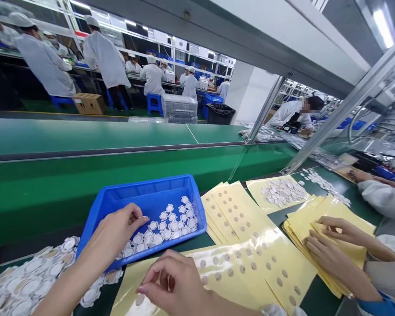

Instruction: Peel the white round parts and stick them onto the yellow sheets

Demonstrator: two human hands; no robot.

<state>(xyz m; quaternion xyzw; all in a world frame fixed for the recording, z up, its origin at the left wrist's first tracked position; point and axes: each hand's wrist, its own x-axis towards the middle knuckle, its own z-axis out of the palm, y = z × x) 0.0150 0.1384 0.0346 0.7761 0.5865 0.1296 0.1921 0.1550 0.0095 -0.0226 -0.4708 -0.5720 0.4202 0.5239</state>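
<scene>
My left hand (120,228) is over the blue bin (143,186), thumb and fingers pinched together; anything between them is too small to make out. Small round white pieces with tabs (173,225) lie heaped in the bin's right and front part. Below the bin, my right hand (176,278) hovers at a yellow sheet (232,267), its fingers curled to the thumb, and what they hold is hidden. Rows of grey round stickers dot this sheet. One grey sticker (140,300) shows just below my right fingertips.
A pile of loose white pieces (29,281) covers the left of the table. More yellow sheets (232,206) lie right of the bin. A co-worker's hands (335,245) handle a yellow stack (335,210). A metal post (325,118) rises behind.
</scene>
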